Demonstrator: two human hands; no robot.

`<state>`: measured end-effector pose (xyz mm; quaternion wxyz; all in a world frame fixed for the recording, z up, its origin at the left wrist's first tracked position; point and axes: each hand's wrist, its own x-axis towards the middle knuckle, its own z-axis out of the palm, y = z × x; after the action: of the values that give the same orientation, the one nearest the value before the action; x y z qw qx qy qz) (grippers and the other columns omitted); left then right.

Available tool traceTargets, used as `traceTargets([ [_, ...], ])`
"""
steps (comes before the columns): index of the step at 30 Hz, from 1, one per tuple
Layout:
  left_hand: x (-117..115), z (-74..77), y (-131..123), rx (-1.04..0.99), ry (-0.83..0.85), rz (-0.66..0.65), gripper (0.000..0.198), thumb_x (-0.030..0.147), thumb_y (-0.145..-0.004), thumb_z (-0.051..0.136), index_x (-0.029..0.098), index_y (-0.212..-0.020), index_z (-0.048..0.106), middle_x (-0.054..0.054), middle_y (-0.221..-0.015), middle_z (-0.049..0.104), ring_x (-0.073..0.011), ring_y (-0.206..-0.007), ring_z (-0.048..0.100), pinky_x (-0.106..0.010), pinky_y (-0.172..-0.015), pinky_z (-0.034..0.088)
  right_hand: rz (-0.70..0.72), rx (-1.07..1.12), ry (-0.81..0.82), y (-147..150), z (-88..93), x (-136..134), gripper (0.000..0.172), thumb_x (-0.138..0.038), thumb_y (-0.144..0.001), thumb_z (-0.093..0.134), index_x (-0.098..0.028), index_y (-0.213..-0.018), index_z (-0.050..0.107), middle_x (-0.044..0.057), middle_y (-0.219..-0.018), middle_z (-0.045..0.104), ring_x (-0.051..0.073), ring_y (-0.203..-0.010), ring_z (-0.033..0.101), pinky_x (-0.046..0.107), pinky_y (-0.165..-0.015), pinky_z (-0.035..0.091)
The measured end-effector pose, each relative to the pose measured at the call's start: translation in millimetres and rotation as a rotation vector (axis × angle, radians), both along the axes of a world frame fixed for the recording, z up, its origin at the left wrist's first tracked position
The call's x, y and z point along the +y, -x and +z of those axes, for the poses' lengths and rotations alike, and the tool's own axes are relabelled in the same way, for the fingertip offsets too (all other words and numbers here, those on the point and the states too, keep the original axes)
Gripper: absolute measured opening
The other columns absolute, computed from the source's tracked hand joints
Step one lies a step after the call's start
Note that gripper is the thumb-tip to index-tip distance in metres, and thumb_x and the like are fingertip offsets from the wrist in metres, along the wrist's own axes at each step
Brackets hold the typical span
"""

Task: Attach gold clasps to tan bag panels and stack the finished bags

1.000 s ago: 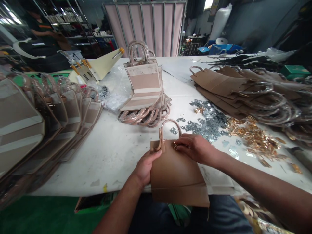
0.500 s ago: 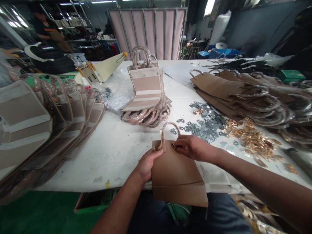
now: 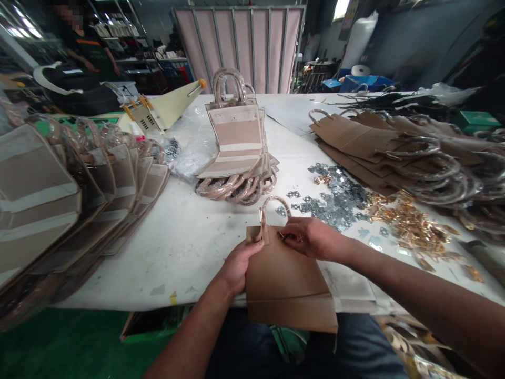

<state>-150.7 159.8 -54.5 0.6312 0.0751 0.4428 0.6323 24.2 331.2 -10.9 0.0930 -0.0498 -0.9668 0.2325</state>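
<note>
A brown bag panel [image 3: 290, 281] hangs over the table's front edge above my lap, its plastic-wrapped handle [image 3: 276, 201] arching up from the top. My left hand [image 3: 239, 266] is closed on the panel's upper left edge, thumb on the front by the handle's base. At the panel's top right, my right hand [image 3: 310, 238] pinches a small gold metal fitting [image 3: 282, 237] against the surface; the fingers hide most of it. Another gold piece [image 3: 261, 215] stands upright by the handle's left end.
Gold fittings [image 3: 418, 226] and grey metal plates [image 3: 335, 205] lie scattered to the right, before stacked brown panels [image 3: 355, 137]. Beige panels with wrapped handles stand mid-table [image 3: 236, 131] and at the left [image 3: 122, 184]. A person [image 3: 89, 52] stands at the back left.
My right hand has shifted very slightly at the panel's top, still pinching the fitting. My left hand keeps its hold. The view has tilted a little, and the person in back has changed posture.
</note>
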Motion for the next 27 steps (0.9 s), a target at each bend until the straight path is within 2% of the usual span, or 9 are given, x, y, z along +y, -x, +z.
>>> traceTargets([
  [3, 0, 0.5, 0, -0.002, -0.003, 0.002, 0.043, 0.025, -0.078, 0.083, 0.009, -0.117, 0.073, -0.018, -0.108, 0.079, -0.0335, -0.097, 0.077, -0.041, -0.087, 0.061, -0.038, -0.004, -0.036, 0, -2.8, -5, 0.019, -0.020, -0.103, 0.056, -0.018, -0.110, 0.073, 0.008, -0.097, 0.067, 0.018, -0.081, 0.065, 0.026, -0.072, 0.045],
  [7, 0, 2.8, -2, -0.005, -0.009, 0.005, 0.044, 0.025, -0.078, 0.083, 0.010, -0.118, 0.072, -0.017, -0.108, 0.079, -0.0329, -0.098, 0.077, -0.040, -0.089, 0.060, -0.066, 0.005, -0.002, 1, -2.0, -10, 0.017, -0.018, -0.103, 0.056, -0.017, -0.108, 0.072, 0.008, -0.098, 0.067, 0.019, -0.084, 0.065, 0.026, -0.074, 0.046],
  [12, -2, 4.0, -4, 0.025, -0.010, 0.031, 0.044, 0.025, -0.077, 0.084, 0.010, -0.117, 0.072, -0.016, -0.105, 0.080, -0.0319, -0.094, 0.077, -0.040, -0.088, 0.060, 0.000, -0.024, 0.107, 0, 7.7, -6, 0.018, -0.015, -0.103, 0.056, -0.018, -0.094, 0.071, 0.005, -0.088, 0.064, 0.016, -0.076, 0.062, 0.025, -0.071, 0.046],
  [15, -2, 2.1, -3, 0.018, -0.019, 0.020, 0.046, 0.025, -0.078, 0.084, 0.010, -0.119, 0.072, -0.016, -0.105, 0.080, -0.0316, -0.094, 0.077, -0.040, -0.087, 0.060, 0.054, -0.030, 0.160, 2, 8.7, 1, 0.019, -0.015, -0.103, 0.056, -0.018, -0.094, 0.072, 0.004, -0.087, 0.065, 0.016, -0.077, 0.063, 0.024, -0.071, 0.046],
  [21, -1, 0.2, -2, 0.011, -0.013, 0.011, 0.041, 0.024, -0.077, 0.084, 0.010, -0.114, 0.073, -0.016, -0.106, 0.079, -0.0315, -0.093, 0.077, -0.039, -0.086, 0.060, 0.158, -0.014, 0.151, 6, 7.4, 15, 0.020, -0.016, -0.103, 0.057, -0.018, -0.098, 0.077, 0.005, -0.085, 0.068, 0.017, -0.078, 0.064, 0.026, -0.072, 0.046],
  [27, -2, 4.8, -4, 0.033, -0.005, 0.033, 0.039, 0.025, -0.077, 0.083, 0.010, -0.112, 0.073, -0.015, -0.101, 0.080, -0.0322, -0.092, 0.077, -0.040, -0.085, 0.060, 0.150, 0.004, 0.115, 1, 7.5, 5, 0.023, -0.018, -0.106, 0.051, -0.017, -0.101, 0.074, 0.008, -0.089, 0.068, 0.017, -0.077, 0.065, 0.026, -0.070, 0.046],
])
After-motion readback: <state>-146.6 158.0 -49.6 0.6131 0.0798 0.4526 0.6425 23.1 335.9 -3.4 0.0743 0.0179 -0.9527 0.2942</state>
